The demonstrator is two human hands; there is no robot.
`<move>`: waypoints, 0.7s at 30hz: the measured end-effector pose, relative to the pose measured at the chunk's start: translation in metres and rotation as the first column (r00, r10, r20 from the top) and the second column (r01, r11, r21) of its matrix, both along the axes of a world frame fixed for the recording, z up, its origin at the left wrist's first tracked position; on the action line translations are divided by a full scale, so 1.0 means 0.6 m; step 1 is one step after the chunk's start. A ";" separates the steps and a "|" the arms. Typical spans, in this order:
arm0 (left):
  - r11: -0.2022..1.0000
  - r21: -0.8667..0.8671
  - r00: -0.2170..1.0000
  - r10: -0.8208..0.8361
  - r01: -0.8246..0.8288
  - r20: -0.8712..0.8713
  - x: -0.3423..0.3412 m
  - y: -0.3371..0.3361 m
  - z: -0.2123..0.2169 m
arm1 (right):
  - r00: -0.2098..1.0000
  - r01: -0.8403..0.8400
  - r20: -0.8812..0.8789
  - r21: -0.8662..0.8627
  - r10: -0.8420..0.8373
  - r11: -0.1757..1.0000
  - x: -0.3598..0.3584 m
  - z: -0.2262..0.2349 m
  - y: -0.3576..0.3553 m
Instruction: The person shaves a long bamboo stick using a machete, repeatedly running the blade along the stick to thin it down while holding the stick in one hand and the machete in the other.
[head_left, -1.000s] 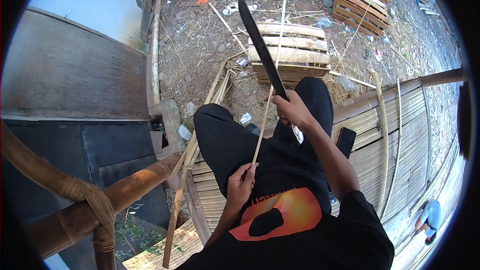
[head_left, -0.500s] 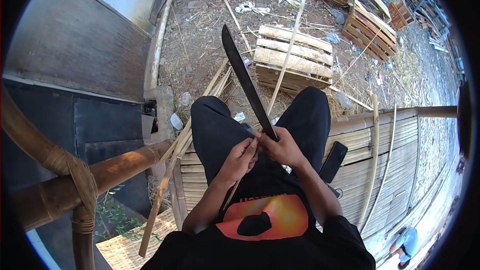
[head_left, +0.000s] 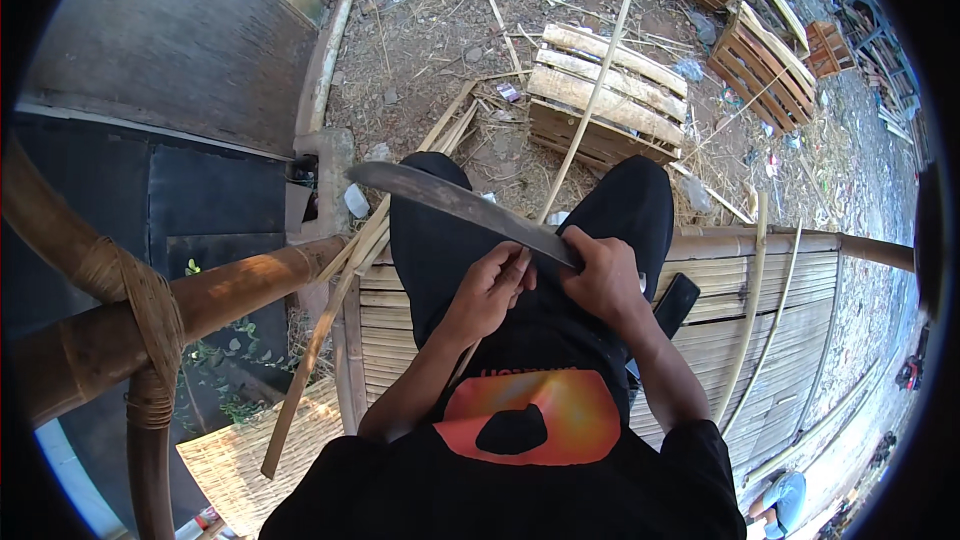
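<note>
A machete (head_left: 450,198) with a long dark blade lies across the front of my knees, its tip pointing left. My right hand (head_left: 606,275) is closed round its handle end. My left hand (head_left: 487,290), just below the blade, pinches a long, thin bamboo strip (head_left: 590,110). From my fingers the strip runs away between my knees and passes in front of a slatted crate. Its near end goes down past my left wrist toward my lap. The blade crosses over the strip; whether the edge touches it I cannot tell.
Slatted wooden crates (head_left: 610,90) stand on littered ground ahead. A black phone (head_left: 678,302) lies on the bamboo-slat bench (head_left: 800,310) right of me, near two loose strips. Left are a thick bamboo rail (head_left: 250,295) and leaning strips (head_left: 310,370). Another person (head_left: 783,500) is at lower right.
The machete has swung from pointing up and away to lying almost level toward the left. My right hand has turned with it and moved slightly right; the left keeps its pinch.
</note>
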State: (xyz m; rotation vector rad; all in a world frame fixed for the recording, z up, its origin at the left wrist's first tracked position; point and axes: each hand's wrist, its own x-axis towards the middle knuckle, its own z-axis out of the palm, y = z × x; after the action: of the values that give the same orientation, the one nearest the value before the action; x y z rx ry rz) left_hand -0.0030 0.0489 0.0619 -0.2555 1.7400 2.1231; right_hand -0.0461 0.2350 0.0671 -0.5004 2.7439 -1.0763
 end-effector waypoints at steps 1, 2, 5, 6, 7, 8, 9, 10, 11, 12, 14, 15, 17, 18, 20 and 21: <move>1.000 0.020 0.999 0.019 -0.020 0.027 0.000 -0.002 -0.007 | 0.998 -0.042 -0.037 0.059 0.045 0.997 -0.001 0.000 -0.005; 0.998 -0.051 0.999 0.039 -0.039 0.006 0.003 0.000 -0.013 | 0.994 -0.075 -0.069 0.121 0.084 0.990 0.000 -0.001 -0.009; 0.970 -0.230 0.995 0.062 -0.079 -0.081 0.014 0.007 -0.029 | 0.992 -0.089 -0.075 0.199 0.105 0.976 -0.005 -0.010 -0.018; 0.960 -0.268 0.992 0.050 -0.081 -0.120 0.018 0.007 -0.033 | 0.992 -0.088 -0.065 0.226 0.105 0.970 -0.008 -0.018 -0.020; 0.948 -0.306 0.987 0.036 -0.083 -0.158 0.020 0.007 -0.037 | 0.993 -0.086 -0.055 0.252 0.103 0.964 -0.012 -0.027 -0.021; 0.931 -0.356 0.988 0.024 -0.078 -0.155 0.023 0.006 -0.041 | 0.994 -0.087 -0.044 0.277 0.103 0.957 -0.017 -0.034 -0.022; 0.912 -0.404 0.988 0.011 -0.072 -0.151 0.025 0.006 -0.045 | 0.992 -0.106 -0.037 0.300 0.122 0.948 -0.023 -0.036 -0.023; 0.890 -0.451 0.989 -0.003 -0.065 -0.147 0.026 0.004 -0.047 | 0.990 -0.124 -0.029 0.324 0.140 0.938 -0.029 -0.038 -0.023; 0.910 -0.406 0.994 0.041 -0.077 -0.097 0.027 0.005 -0.036 | 0.987 -0.145 -0.017 0.346 0.161 0.927 -0.036 -0.041 -0.022; 0.928 -0.360 0.996 0.081 -0.092 -0.046 0.024 0.007 -0.018 | 0.989 -0.143 0.014 0.387 0.149 0.911 -0.048 -0.039 -0.016; 0.937 -0.340 0.997 0.079 -0.080 -0.017 0.029 0.005 -0.016 | 0.993 -0.114 0.025 0.402 0.113 0.908 -0.073 -0.037 -0.002; 0.934 -0.346 0.996 0.083 -0.088 -0.029 0.034 0.005 -0.021 | 0.992 -0.122 0.041 0.412 0.116 0.903 -0.078 -0.030 0.001; 0.930 -0.352 0.994 0.093 -0.104 -0.050 0.040 0.013 -0.027 | 0.984 -0.177 0.086 0.407 0.156 0.896 -0.062 -0.016 -0.004; 0.930 -0.343 0.991 0.132 -0.135 -0.034 0.033 0.018 -0.026 | 0.978 -0.206 0.110 0.406 0.176 0.890 -0.050 -0.012 -0.008; 0.918 -0.380 0.993 0.115 -0.110 -0.010 0.035 0.016 -0.033 | 0.971 -0.232 0.142 0.390 0.191 0.891 -0.030 -0.022 -0.027; 0.912 -0.398 0.994 0.105 -0.096 0.001 0.034 0.015 -0.035 | 0.968 -0.242 0.156 0.382 0.196 0.892 -0.026 -0.025 -0.033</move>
State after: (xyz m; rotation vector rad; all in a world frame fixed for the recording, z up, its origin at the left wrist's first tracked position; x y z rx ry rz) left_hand 0.0175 0.0581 0.0409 -0.4860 2.1783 1.8012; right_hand -0.0614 0.2155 0.0521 -0.6419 2.6231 -0.4570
